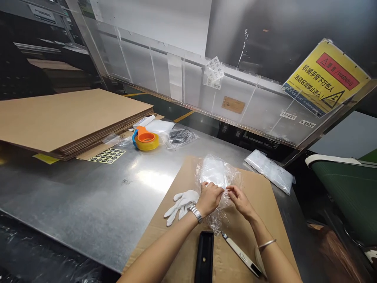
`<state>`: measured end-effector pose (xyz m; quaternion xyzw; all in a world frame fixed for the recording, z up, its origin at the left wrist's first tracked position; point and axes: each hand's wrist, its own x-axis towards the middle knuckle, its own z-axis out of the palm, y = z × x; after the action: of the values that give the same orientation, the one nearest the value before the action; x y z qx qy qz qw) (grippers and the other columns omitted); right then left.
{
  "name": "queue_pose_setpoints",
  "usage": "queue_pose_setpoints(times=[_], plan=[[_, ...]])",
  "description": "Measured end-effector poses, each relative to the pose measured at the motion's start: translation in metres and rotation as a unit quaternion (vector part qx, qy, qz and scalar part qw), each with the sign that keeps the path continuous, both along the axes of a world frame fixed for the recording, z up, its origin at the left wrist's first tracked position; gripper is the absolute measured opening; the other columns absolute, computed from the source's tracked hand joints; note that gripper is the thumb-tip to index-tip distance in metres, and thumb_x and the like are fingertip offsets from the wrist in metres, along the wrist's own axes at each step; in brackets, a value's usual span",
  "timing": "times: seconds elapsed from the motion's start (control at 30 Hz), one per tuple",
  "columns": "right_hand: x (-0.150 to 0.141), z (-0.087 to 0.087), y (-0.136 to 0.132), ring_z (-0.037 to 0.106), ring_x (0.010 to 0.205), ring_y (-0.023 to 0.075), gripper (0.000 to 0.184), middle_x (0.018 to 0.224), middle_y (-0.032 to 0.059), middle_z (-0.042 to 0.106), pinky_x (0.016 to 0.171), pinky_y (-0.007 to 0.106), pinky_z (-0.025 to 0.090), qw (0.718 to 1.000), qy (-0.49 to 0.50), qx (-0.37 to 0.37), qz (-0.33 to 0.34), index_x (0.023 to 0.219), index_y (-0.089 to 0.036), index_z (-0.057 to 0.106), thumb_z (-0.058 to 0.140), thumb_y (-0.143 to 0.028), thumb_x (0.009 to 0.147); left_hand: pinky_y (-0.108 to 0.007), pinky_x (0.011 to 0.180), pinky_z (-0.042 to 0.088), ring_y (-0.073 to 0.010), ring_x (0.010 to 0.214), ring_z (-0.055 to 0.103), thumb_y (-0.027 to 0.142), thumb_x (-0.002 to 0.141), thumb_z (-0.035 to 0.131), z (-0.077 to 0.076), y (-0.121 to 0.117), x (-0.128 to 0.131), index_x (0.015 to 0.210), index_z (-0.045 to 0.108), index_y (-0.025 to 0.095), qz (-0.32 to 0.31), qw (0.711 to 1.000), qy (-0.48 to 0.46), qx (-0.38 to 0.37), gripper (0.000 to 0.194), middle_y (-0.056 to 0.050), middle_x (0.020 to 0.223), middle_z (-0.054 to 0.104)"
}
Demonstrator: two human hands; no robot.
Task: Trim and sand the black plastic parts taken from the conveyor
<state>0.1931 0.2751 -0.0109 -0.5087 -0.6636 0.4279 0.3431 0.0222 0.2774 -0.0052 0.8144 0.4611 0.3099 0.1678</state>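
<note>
A crinkled clear plastic bag (234, 177) lies on a sheet of brown cardboard (265, 208), with a flat whitish pack (212, 169) in or on it. My left hand (209, 199) has its fingers curled down on the bag's near side. Close by on the right, my right hand (240, 201) pinches the film between thumb and fingertips. Left of my left wrist are white gloves (183, 202). Nearer to me, between my forearms, lie a long black tray-like piece (204, 255) and a white-handled cutter (241, 253) marked "A26".
Stacked cardboard sheets (88, 114) fill the left of the metal table (112, 196). Beside them are an orange tape dispenser (146, 138), a sticker sheet (107, 156) and a bagged dark item (180, 137). A plastic-wrapped pack (269, 169) sits right, near a green conveyor (347, 188).
</note>
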Motion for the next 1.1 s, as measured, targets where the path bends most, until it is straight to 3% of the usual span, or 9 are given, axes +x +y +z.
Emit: queue_pose_setpoints(times=[0.13,0.37,0.53,0.67,0.8,0.93,1.1], plan=[[0.002,0.006,-0.008,0.05,0.061,0.0098,0.024,0.063,-0.0048,0.051,0.063,0.026,0.042,0.999,-0.037,0.024,0.005,0.073,-0.014,0.057,0.059,-0.036,0.081,-0.048,0.088,0.022,-0.0218,0.084,0.05,0.019,0.085,0.042,0.005,-0.007,0.0,0.083,0.065,0.021,-0.01,1.0,0.005,0.013,0.023,-0.004,0.075,0.064],[-0.002,0.015,-0.025,0.054,0.061,0.0093,0.024,0.07,-0.0029,0.056,0.059,0.025,0.045,0.998,-0.051,0.004,0.031,0.077,-0.013,0.057,0.054,-0.036,0.085,-0.047,0.089,0.023,-0.02,0.079,0.05,0.024,0.086,0.042,0.008,-0.021,-0.003,0.072,0.062,0.021,0.008,0.998,-0.064,0.01,0.025,-0.002,0.068,0.06],[-0.01,0.024,-0.04,0.043,0.053,0.0079,0.028,0.056,-0.0059,0.044,0.053,0.022,0.034,0.998,-0.057,0.026,0.005,0.063,-0.015,0.051,0.055,-0.036,0.081,-0.046,0.091,0.027,-0.0263,0.102,0.044,0.03,0.087,0.041,0.007,-0.046,-0.007,0.1,0.059,0.017,0.101,0.979,-0.179,-0.011,0.026,-0.012,0.102,0.056],[-0.021,0.026,-0.055,0.04,0.055,0.0082,0.023,0.057,-0.0052,0.044,0.052,0.021,0.03,0.996,-0.07,0.049,-0.02,0.061,-0.016,0.049,0.057,-0.031,0.077,-0.032,0.068,0.043,-0.0183,0.072,0.054,0.039,0.086,0.043,0.002,-0.077,-0.005,0.085,0.06,0.014,0.091,0.957,-0.26,-0.09,0.029,-0.007,0.077,0.059],[-0.035,0.027,-0.075,0.04,0.056,0.0081,0.019,0.057,-0.005,0.046,0.052,0.02,0.03,0.995,-0.082,0.057,0.017,0.057,-0.017,0.046,0.059,-0.022,0.071,-0.022,0.047,0.041,-0.0128,0.054,0.055,0.046,0.083,0.046,-0.007,-0.095,-0.001,0.08,0.061,0.012,0.046,0.932,-0.314,-0.177,0.037,-0.004,0.065,0.061],[-0.037,0.021,-0.087,0.039,0.052,0.008,0.023,0.054,-0.0059,0.043,0.048,0.018,0.03,0.995,-0.079,0.046,0.025,0.058,-0.018,0.043,0.059,-0.027,0.071,-0.022,0.046,0.043,-0.0128,0.054,0.056,0.048,0.084,0.041,-0.02,-0.104,-0.007,0.075,0.058,0.011,0.066,0.915,-0.342,-0.205,0.041,-0.005,0.064,0.061],[-0.038,0.012,-0.096,0.04,0.054,0.0099,0.018,0.059,-0.0042,0.041,0.052,0.021,0.034,0.989,-0.104,0.086,-0.063,0.066,-0.019,0.042,0.044,-0.027,0.082,-0.027,0.055,0.044,-0.0152,0.057,0.054,0.04,0.083,0.046,-0.033,-0.12,-0.019,0.071,0.057,0.015,0.152,0.931,-0.298,-0.148,0.03,-0.002,0.061,0.056]])
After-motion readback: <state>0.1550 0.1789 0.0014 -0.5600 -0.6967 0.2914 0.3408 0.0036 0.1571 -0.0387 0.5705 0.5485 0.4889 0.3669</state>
